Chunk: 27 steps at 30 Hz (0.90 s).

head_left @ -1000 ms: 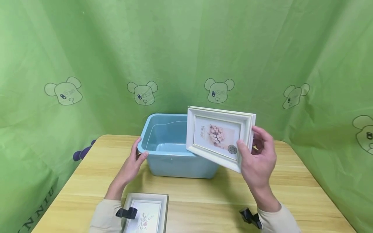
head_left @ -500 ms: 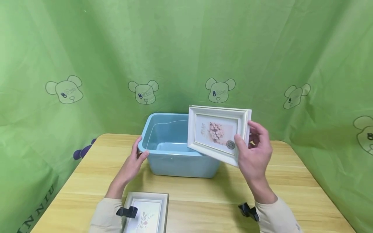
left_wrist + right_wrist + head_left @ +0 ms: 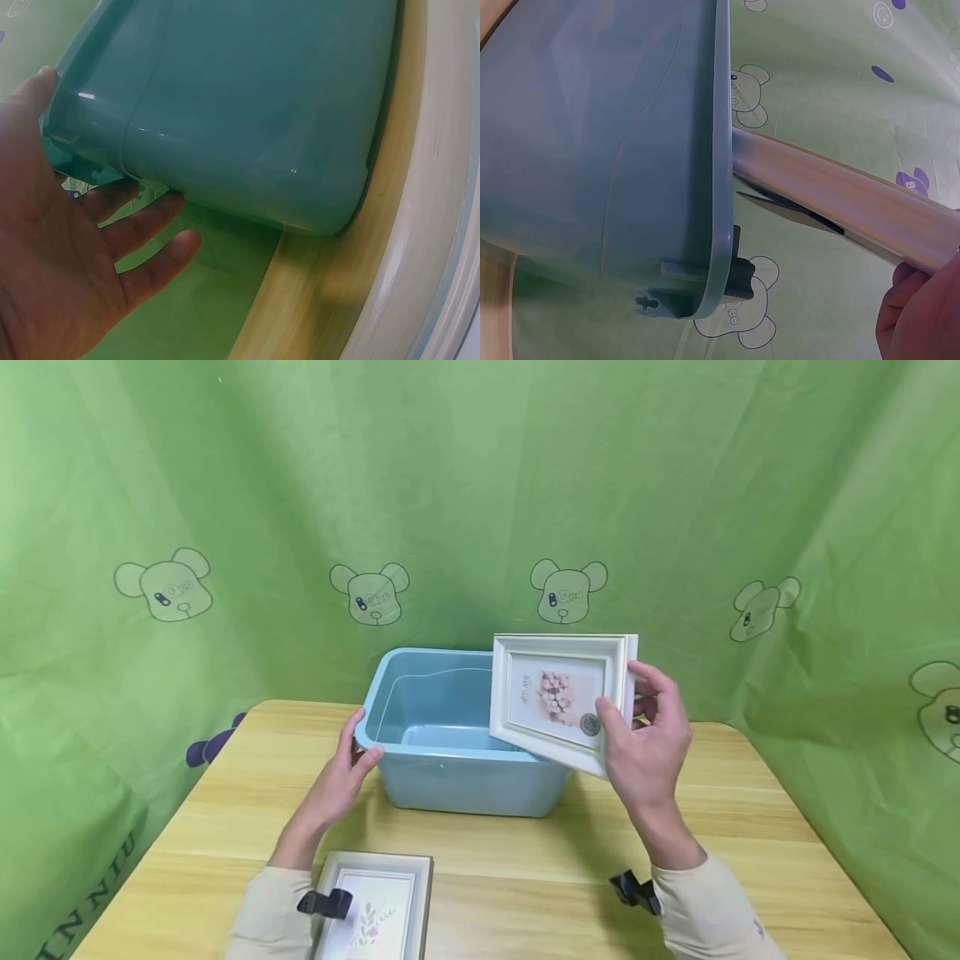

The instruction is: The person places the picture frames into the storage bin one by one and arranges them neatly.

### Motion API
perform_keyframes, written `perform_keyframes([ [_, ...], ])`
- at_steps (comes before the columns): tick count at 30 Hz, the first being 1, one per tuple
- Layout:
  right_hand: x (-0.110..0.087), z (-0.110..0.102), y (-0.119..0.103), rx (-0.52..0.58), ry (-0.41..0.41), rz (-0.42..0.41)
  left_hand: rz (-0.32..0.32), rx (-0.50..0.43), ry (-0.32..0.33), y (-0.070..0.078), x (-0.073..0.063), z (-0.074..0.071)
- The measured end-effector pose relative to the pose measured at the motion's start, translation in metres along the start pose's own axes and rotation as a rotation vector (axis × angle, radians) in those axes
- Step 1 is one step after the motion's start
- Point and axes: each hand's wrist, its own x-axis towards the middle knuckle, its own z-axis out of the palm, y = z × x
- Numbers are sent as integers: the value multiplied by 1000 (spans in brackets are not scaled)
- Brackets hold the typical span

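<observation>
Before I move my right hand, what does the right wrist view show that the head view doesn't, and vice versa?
Only the right wrist view: the white frame edge-on, with a thin dark flap angled out from its back, possibly its stand.

Only the head view: the white frame's flower print, the tub's inside floor, your left hand at the tub's near left corner, and the plant print in the second frame.

Both: the blue tub, the white frame, your right hand holding it, and the green curtain with bear heads.
</observation>
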Motion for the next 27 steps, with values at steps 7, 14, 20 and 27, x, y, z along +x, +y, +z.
perform_keyframes([
  [7, 5, 8, -2, -21, -43, 10, 13, -14, 11, -23, 9, 1],
  [14, 12, 14, -2, -82, -74, 10, 33, -17, 21, -42, 16, 4],
  [20, 16, 20, -1, -140, -118, 48, 17, 2, 29, -41, 16, 3],
  [27, 20, 24, -2, -237, -183, 112, 17, 0, 20, -39, 16, 4],
])
